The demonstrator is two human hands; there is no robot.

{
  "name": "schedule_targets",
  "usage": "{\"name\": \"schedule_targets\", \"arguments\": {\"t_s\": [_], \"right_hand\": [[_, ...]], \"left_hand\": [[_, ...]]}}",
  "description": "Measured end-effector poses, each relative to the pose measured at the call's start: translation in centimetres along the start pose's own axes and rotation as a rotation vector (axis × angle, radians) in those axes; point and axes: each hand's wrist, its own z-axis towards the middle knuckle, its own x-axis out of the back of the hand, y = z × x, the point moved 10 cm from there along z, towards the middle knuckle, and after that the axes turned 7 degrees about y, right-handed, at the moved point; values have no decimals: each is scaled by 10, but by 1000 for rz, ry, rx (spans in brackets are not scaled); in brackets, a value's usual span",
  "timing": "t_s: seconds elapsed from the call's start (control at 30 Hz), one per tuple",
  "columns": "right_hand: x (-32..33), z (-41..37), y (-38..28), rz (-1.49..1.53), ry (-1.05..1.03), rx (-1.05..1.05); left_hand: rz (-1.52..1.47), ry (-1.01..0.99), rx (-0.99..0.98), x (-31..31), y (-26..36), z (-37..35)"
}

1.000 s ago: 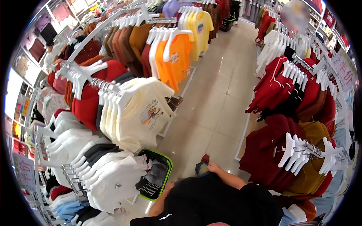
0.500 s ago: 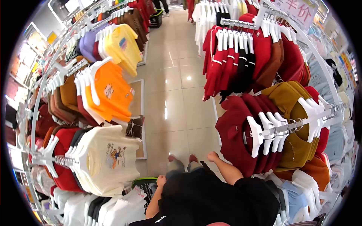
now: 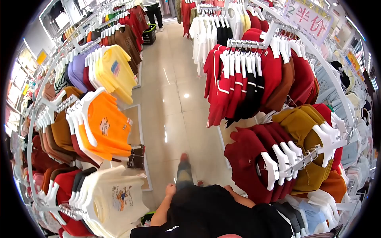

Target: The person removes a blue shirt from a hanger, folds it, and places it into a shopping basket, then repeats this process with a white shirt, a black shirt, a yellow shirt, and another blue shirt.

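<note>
My left hand [image 3: 170,189] hangs in a loose fist beside my jeans, with nothing visible in it. The nearest garment to it is a cream printed sweatshirt [image 3: 119,198] on a white hanger, apart from the hand. On the other side, my right hand [image 3: 229,189] is low beside my black top [image 3: 214,206], which partly hides it, so its fingers do not show clearly. Close to that arm hang dark red tops [image 3: 250,158] on white hangers. One of my red shoes [image 3: 184,157] is forward on the tiled floor [image 3: 170,135].
Racks line both sides of the aisle. An orange sweatshirt [image 3: 105,125] and yellow tops [image 3: 117,71] hang left; red tops [image 3: 222,87] and mustard tops [image 3: 305,127] hang right. A person in dark trousers [image 3: 154,16] stands ahead by a black basket [image 3: 149,35].
I have stepped forward, one foot now ahead. The view has tilted up, so the racks sit lower. My right hand has swung back beside my body; the green-rimmed basket at left is mostly hidden.
</note>
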Motion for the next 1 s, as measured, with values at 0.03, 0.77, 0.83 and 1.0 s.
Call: {"name": "schedule_targets", "arguments": {"t_s": [0.03, 0.77, 0.83, 1.0], "right_hand": [[6, 4, -13, 2, 22, -5], [112, 19, -563, 447, -72, 471], [128, 11, -588, 521, -84, 476], [222, -19, -653, 709, 25, 523]], "left_hand": [[34, -27, -18, 2, 10, 12], [-10, -309, 89, 79, 65, 236], [2, -309, -30, 84, 92, 248], [184, -300, -285, 55, 117, 275]]}}
